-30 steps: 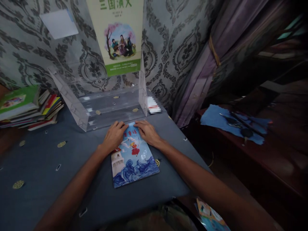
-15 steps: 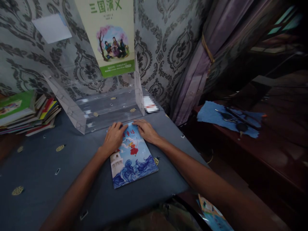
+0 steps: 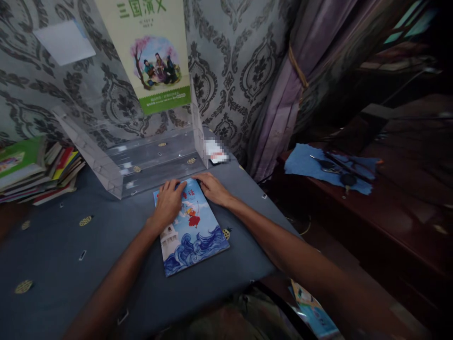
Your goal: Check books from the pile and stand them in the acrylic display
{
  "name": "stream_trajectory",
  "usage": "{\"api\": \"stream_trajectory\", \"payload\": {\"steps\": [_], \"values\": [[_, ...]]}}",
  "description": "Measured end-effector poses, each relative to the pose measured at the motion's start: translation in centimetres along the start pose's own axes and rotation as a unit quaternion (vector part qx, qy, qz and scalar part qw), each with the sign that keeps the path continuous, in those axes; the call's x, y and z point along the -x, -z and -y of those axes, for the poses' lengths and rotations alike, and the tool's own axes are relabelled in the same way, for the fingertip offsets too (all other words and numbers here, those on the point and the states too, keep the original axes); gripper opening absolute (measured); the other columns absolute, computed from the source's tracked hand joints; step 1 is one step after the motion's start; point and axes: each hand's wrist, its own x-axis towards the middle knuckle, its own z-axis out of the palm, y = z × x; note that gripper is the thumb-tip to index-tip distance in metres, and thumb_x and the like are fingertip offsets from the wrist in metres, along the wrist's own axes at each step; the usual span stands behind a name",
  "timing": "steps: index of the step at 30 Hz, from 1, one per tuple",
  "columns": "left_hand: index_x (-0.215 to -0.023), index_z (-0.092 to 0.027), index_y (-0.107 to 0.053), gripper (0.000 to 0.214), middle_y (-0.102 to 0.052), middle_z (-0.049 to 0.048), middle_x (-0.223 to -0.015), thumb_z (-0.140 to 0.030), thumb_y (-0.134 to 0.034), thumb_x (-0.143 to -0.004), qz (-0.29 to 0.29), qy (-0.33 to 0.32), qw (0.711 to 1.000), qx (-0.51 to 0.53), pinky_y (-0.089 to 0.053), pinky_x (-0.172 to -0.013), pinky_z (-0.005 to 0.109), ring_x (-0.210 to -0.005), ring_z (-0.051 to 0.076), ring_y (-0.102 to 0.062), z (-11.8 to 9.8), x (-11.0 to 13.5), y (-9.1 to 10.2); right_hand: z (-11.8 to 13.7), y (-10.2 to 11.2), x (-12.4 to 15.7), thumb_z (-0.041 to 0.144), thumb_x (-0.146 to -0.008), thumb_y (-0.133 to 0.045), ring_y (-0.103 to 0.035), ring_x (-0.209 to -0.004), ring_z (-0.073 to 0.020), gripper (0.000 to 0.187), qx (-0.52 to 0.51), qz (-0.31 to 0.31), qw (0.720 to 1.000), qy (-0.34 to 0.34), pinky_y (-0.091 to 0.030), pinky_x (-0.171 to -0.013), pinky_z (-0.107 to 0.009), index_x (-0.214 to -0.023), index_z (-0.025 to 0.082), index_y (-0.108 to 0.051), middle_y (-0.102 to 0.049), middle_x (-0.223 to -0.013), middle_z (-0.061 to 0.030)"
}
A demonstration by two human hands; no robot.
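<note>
A blue children's book [image 3: 198, 241] lies flat on the cloth-covered table, its cover showing waves, a white tower and a figure in red. My left hand [image 3: 170, 200] rests over the upper left of the cover, fingers stretched toward the top edge and part of the title hidden under it. At the top right corner of the book, my right hand [image 3: 214, 190] touches the edge with its fingertips, palm down; its thumb is hidden. Just beyond both hands stands a clear plastic rack [image 3: 161, 160], with a green-and-cream book [image 3: 159, 66] upright in it.
A stack of books [image 3: 46, 165] sits at the left. A pixelated white item [image 3: 216, 152] lies beside the rack. Beyond the table's right edge, a blue cloth [image 3: 300, 160] with tools rests on a dark red surface [image 3: 396, 222]. A purple curtain [image 3: 279, 118] hangs behind.
The view has shifted slightly, moving the scene left. My left hand has slid a little right over the cover, baring the book's top left corner. My right hand stays at the top right corner.
</note>
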Motion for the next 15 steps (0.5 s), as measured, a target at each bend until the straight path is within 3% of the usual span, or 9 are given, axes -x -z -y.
{"api": "stream_trajectory", "payload": {"steps": [7,12,15], "values": [[-0.130,-0.020,-0.060,0.036,-0.062,0.0104,-0.122,-0.019,-0.038,-0.101,-0.045,-0.031,0.996,0.064,-0.046,-0.095,0.041,-0.109,0.025,-0.055,1.0,0.1,-0.7,0.3,0.4,-0.4,0.002,-0.082,-0.049,-0.063,-0.111,-0.0228,0.048,-0.007,-0.002,0.999,-0.031,-0.047,-0.102,-0.041,-0.125,0.017,-0.067,-0.073,-0.118,-0.0087],[-0.128,-0.018,-0.060,0.035,-0.061,0.0120,-0.126,-0.024,-0.037,-0.103,-0.003,-0.094,0.994,0.056,-0.044,-0.102,0.043,-0.117,0.025,-0.053,2.2,-0.1,1.0,0.8,1.0,-0.8,0.011,-0.088,-0.048,-0.066,-0.078,-0.0175,0.039,-0.095,-0.043,0.989,-0.108,-0.052,-0.083,-0.032,-0.121,0.016,-0.068,-0.074,-0.083,-0.0025],[-0.123,-0.016,-0.063,0.033,-0.060,0.0145,-0.126,-0.024,-0.039,-0.102,0.017,-0.088,0.996,-0.007,-0.044,-0.101,0.044,-0.117,0.027,-0.053,1.6,-0.1,2.2,1.2,1.1,-0.7,0.014,-0.093,-0.043,-0.066,-0.071,-0.0170,0.036,-0.124,-0.060,0.981,-0.135,-0.052,-0.079,-0.030,-0.118,0.014,-0.069,-0.071,-0.071,-0.0010]]}}
